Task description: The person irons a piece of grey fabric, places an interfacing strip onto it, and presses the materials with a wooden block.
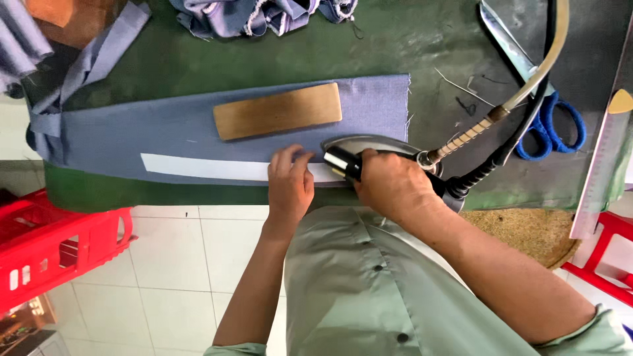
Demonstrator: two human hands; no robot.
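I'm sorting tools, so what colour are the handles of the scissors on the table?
Blue: the scissors' handles lie right of the iron, clearest in the head view.

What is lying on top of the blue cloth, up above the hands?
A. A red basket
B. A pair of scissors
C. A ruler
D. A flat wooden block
D. A flat wooden block lies on the blue cloth, above the left hand and the right hand, which grips the iron; the scissors are off to the side on the table.
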